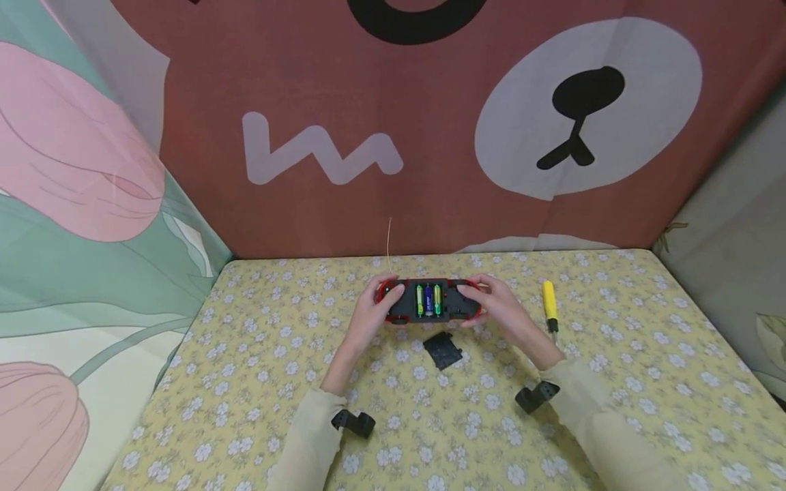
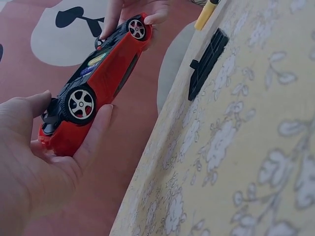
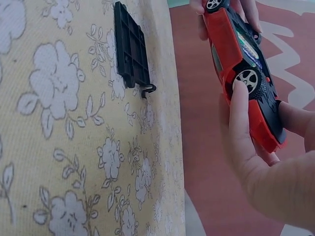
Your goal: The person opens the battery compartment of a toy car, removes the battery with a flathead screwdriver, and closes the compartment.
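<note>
A red toy car point(image 1: 402, 303) is held upside down above the table, its black underside turned up. Three batteries point(image 1: 428, 300) lie side by side in the uncovered compartment, two greenish ones with a blue one between. My left hand point(image 1: 373, 307) grips one end of the car, thumb on the underside and fingers along the red body. At the other end my right hand point(image 1: 499, 305) grips it likewise, thumb on the black base. Below the car a black battery cover point(image 1: 443, 350) rests on the table; in the right wrist view its ribbed face and small hooked clip show.
A screwdriver point(image 1: 549, 303) with a yellow handle lies right of my right hand, its shaft partly behind the forearm. A thin wire point(image 1: 389, 242) rises near the car's left end. The flowered tablecloth point(image 1: 245, 382) meets a printed cloth backdrop point(image 1: 319, 218) at the back.
</note>
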Motion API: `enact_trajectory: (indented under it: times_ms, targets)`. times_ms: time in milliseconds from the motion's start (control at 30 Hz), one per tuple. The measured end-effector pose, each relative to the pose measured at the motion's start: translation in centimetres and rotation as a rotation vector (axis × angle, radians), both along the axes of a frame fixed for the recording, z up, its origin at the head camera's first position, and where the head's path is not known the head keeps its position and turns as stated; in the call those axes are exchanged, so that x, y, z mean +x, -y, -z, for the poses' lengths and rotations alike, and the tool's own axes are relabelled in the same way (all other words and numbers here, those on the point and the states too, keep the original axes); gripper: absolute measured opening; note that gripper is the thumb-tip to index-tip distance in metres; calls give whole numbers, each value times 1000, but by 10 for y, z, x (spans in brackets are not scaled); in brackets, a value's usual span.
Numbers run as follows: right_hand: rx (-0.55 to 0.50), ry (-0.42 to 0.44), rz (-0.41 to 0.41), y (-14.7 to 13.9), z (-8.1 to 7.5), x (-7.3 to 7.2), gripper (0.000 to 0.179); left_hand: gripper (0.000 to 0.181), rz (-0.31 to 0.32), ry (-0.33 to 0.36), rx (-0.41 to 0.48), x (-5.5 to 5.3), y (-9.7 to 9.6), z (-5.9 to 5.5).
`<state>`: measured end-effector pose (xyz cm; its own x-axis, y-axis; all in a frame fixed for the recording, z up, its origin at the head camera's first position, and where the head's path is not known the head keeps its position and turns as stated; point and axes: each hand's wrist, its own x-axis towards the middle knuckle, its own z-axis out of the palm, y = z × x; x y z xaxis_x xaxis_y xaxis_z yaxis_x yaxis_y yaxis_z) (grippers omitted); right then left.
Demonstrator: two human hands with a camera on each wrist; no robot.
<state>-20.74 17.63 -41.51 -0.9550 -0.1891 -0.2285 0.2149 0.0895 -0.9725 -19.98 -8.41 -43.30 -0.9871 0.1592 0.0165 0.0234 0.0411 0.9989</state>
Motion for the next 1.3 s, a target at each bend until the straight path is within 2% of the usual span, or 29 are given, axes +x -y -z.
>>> enact_trajectory:
  times_ms: [167, 467, 767, 933, 1133, 1300]
  targets:
    - [9, -7, -3, 0, -2, 2, 40, 48, 12, -1, 9, -1, 0, 2]
    - [6, -38, -6, 3, -6, 5, 38, 57, -9, -3, 12, 1, -3, 1]
    - [60, -77, 4, 4, -10, 8, 41, 52, -60, 21, 50, 2, -8, -2]
    - [107, -134, -3, 4, -13, 9, 42, 51, -86, 17, 53, 2, -9, -1]
    - [120, -179, 8, 3, -12, 12, 42, 55, -81, 9, 60, 1, -9, 2]
    - [127, -190, 9, 2, -13, 14, 45, 51, -75, 1, 65, 0, -8, 4]
